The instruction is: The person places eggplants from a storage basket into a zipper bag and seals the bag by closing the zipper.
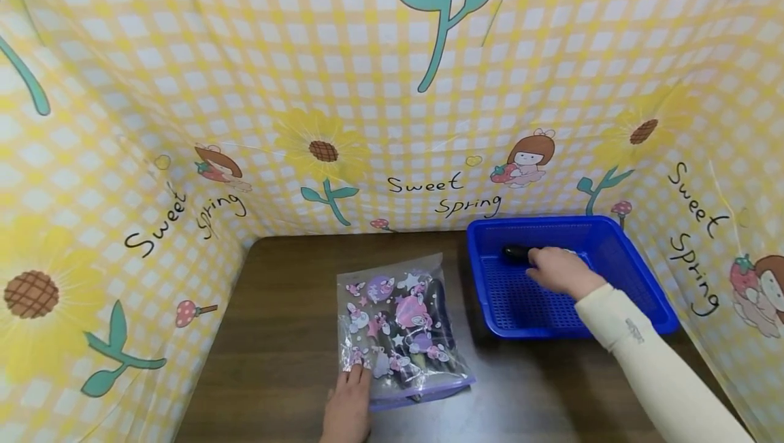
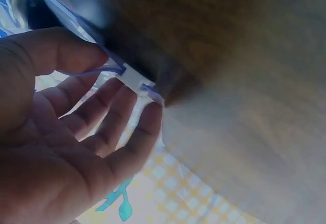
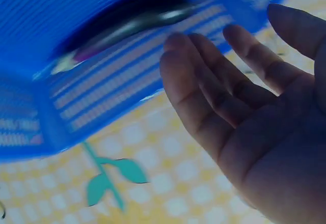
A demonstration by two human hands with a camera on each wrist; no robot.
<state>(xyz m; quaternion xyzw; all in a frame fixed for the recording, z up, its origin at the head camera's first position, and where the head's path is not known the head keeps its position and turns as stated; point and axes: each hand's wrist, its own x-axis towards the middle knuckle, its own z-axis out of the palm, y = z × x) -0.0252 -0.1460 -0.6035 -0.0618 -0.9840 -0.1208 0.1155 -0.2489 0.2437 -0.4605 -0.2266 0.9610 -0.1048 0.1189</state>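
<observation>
A yellow-and-white checked cloth (image 1: pixel 367 96), printed with sunflowers, girls and the words "Sweet Spring", hangs on the far, left and right sides. Between these sides lies a brown wooden worktop (image 1: pixel 275 341). At its far right stands a blue plastic basket (image 1: pixel 539 221) with pierced walls and floor. Left of the basket and reaching nearer, a clear bag (image 1: pixel 392 327) with pink and purple pictures lies flat; long dark things (image 1: pixel 438 307) show through its film. A cream sleeve (image 1: pixel 649 354) comes in from the near right.

The right hand (image 1: pixel 560 269) is inside the basket, its fingers loosely bent and slightly spread, with nothing between them. The left hand (image 1: pixel 348 405) is at the bag's near left corner, pinching the bag's edge between thumb and fingers.

A dark eggplant (image 1: pixel 516 253) lies in the basket by the far wall, partly hidden by the right hand in the head view; the right wrist view shows it just beyond the fingertips. A purple strip (image 1: pixel 447 389) runs along the bag's near edge. Smallest is a white slider (image 2: pixel 135 79) on that strip, beside the left fingers.
</observation>
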